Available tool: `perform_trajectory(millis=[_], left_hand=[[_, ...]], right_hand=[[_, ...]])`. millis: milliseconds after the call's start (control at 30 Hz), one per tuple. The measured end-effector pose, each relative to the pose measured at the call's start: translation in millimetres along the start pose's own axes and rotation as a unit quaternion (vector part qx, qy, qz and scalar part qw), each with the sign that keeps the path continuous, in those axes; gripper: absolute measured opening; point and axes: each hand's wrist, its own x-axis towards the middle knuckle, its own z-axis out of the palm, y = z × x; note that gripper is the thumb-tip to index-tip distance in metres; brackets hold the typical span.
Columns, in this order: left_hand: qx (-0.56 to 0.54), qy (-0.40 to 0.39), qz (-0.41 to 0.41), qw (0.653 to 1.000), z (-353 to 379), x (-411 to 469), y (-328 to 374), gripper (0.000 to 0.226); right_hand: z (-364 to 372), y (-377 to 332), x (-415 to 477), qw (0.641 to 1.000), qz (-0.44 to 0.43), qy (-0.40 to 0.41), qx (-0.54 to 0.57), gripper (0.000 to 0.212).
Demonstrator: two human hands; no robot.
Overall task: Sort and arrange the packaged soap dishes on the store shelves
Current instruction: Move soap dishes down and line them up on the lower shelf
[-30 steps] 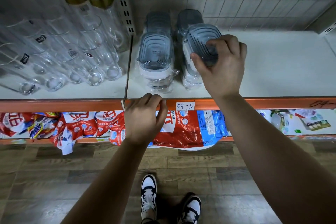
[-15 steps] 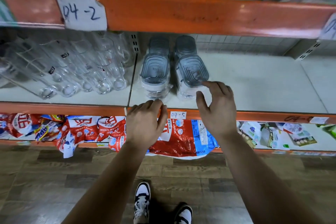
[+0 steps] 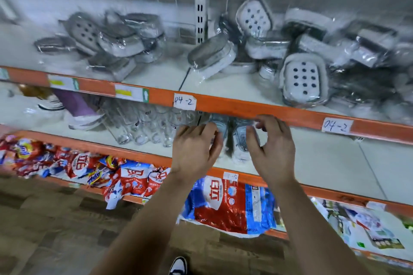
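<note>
Both grips loose, empty, left hand [image 3: 196,149], right hand [image 3: 271,147], glossy film-wrapped oblong soap dishes [image 3: 304,80].

I read this site as a retail shop. Evidence: tiered shelving with orange front rails [image 3: 245,108] hung on a slotted upright [image 3: 199,6]. Printed price tags [image 3: 130,94] and handwritten location labels marked "04-2" [image 3: 184,101] are fixed to the rails. Stock sits in multiples: plastic-wrapped soap dishes [image 3: 304,80], clear glass bottles [image 3: 143,131], and red-and-blue printed bags [image 3: 221,205] on the bottom tier.
</note>
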Motion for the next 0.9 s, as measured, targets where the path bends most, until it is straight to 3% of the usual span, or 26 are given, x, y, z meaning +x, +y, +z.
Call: perform_trajectory(millis=[300,567,800,900], left_hand=[[0.024,0.061,-0.027,0.997,-56,56,-45,0.024],[0.035,0.082,-0.048,0.995,-81,98,-131,0.025],[0.039,0.079,-0.072,0.994,-99,118,-224,0.029],[0.027,0.070,-0.070,0.995,-103,119,-256,0.030]], right_hand=[[15,-62,74,0.997,-0.064,0.006,0.042,0.036],[79,-113,126,0.994,-0.092,0.004,0.064,0.029],[164,-159,161,0.989,-0.074,-0.086,0.090,0.050],[200,-175,171,0.985,-0.056,-0.153,0.064,0.048]])
